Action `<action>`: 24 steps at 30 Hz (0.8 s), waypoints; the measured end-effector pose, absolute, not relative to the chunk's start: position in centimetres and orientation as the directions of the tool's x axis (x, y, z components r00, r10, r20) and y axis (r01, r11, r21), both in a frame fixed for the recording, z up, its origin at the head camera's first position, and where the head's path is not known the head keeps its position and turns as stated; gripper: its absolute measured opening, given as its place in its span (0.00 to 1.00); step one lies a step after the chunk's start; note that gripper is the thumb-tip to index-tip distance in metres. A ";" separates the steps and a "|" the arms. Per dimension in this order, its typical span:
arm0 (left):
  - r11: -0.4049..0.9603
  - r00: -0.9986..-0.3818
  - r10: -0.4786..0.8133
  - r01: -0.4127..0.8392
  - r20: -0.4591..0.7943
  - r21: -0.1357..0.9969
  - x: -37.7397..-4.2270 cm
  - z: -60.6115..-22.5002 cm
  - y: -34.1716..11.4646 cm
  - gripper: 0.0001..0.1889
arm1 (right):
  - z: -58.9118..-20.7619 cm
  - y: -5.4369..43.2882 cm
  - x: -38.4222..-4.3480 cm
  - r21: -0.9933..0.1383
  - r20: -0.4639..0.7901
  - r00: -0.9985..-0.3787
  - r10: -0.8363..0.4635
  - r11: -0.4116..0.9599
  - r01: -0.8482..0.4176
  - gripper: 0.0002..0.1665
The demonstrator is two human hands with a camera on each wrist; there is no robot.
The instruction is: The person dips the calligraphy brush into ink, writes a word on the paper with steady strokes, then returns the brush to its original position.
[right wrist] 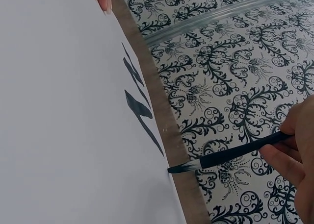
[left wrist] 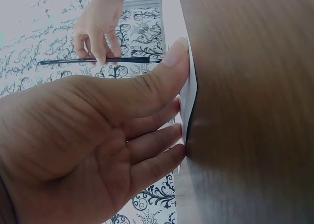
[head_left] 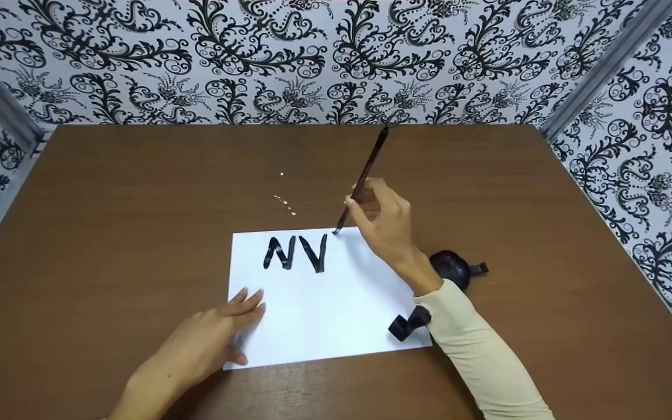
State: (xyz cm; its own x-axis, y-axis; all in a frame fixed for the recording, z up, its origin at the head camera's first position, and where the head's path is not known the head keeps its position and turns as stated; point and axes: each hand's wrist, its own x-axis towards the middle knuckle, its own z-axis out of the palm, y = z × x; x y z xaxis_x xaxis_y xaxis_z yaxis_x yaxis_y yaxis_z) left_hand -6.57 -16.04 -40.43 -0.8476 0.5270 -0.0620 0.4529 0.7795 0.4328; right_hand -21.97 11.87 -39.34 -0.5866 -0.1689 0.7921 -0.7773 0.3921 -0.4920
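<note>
Found brush (head_left: pixel 372 160) pinched in right hand (head_left: pixel 387 224), the nearer one, tip down at paper sheet (head_left: pixel 324 321)'s top edge, right of painted letters (head_left: pixel 291 252), long axis slanting beyond it. Noted left hand (head_left: pixel 202 341), well apart, resting on sheet's lower left.

Right sleeve (head_left: pixel 482 356) pale cream, close-fitting, softly creased, plain-edged; left hand (head_left: pixel 199 344) bare, fingernails (head_left: pixel 259 293) unpainted-looking.
</note>
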 end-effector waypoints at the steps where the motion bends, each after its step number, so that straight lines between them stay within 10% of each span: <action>1: 0.781 -0.847 0.527 0.452 -0.066 0.431 -6.6 -40.4 -16.0 0.38 | -39.4 11.9 -21.9 -0.492 0.790 -0.589 -0.171 0.398 -0.774 0.10; 24: 0.787 -0.851 0.520 0.440 -0.081 0.432 -6.6 -40.4 -16.0 0.38 | -39.0 12.1 -21.6 -0.497 0.738 -0.626 -0.253 0.425 -0.757 0.08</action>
State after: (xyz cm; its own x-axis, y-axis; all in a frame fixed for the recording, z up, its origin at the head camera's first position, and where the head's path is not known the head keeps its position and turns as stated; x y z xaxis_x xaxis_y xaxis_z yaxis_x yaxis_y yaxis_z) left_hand -6.63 -15.97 -40.41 -0.8506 0.5196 -0.0810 0.4397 0.7872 0.4323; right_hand -21.61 12.15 -39.01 -0.6259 -0.2534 0.7376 -0.7571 0.4246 -0.4965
